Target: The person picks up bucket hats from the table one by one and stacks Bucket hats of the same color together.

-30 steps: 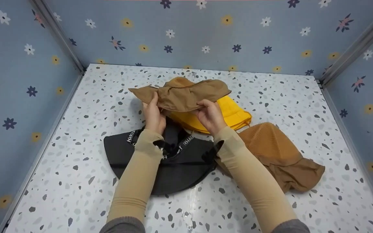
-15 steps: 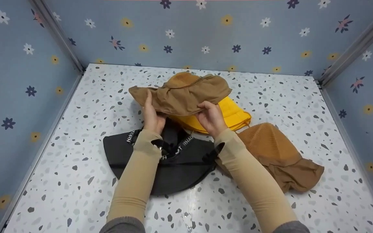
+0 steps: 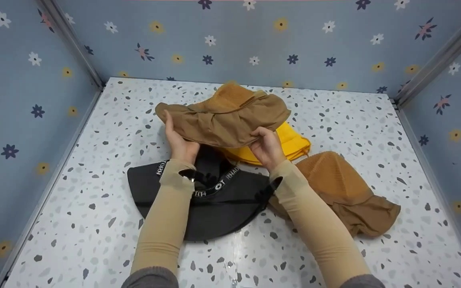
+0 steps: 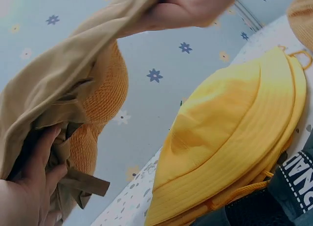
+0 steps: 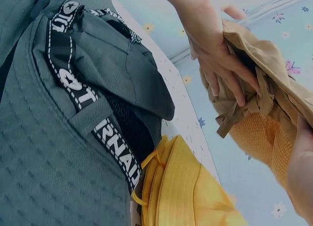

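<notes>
A brown bucket hat [image 3: 222,126], with a ribbed orange-brown crown and a wide fabric brim, is held up above the table. My left hand [image 3: 182,146] grips the brim's left part, thumb on top; in the left wrist view its fingers [image 4: 43,160] reach under the brim, among loose fabric straps. The right hand [image 3: 268,148] pinches the brim's near right edge between thumb and fingers. Beneath the held hat lies a yellow bucket hat [image 3: 290,140], partly covered. Under my forearms rests a black wide-brimmed hat [image 3: 224,216] with a lettered band [image 5: 115,147].
Another brown hat [image 3: 334,180] lies at the right, partly behind the right forearm. The speckled white table [image 3: 82,224] is bounded by blue flowered panels [image 3: 238,44] at the back and both sides.
The held hat has risen slightly and its brim has spread wider, with more of the crown showing. My left hand has moved left along the brim; the right has shifted slightly right.
</notes>
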{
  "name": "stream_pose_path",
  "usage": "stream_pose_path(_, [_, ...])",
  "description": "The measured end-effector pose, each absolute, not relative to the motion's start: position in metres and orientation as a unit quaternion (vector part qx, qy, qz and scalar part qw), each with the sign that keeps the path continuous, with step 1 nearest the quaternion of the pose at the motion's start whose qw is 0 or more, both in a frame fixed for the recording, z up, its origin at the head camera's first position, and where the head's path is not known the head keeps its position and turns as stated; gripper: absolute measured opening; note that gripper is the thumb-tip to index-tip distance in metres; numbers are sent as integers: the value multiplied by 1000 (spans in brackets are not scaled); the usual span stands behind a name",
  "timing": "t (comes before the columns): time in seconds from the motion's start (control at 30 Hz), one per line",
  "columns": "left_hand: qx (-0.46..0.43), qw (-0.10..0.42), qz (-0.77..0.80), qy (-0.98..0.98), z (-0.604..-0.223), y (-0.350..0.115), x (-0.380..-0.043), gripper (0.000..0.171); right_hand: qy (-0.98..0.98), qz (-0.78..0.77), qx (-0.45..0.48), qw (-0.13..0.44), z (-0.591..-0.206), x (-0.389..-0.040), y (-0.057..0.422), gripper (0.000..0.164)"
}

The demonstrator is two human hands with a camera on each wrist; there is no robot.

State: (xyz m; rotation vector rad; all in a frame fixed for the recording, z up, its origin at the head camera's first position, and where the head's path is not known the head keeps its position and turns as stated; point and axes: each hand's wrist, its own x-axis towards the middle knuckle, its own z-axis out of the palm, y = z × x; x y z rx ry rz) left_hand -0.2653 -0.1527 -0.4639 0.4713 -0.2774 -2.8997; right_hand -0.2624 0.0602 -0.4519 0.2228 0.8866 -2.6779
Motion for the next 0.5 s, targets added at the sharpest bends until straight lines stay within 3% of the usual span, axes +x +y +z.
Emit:
stream_pose_path(0.4, [145,47,-982,-114,-471,-150,-267,38,326,-928,99,151,-457,-269,78,24])
stream_pose_path(0.5, [136,54,-980,-134,-472,-146,-266,42,324,-929,97,148,-459,-269,81,24])
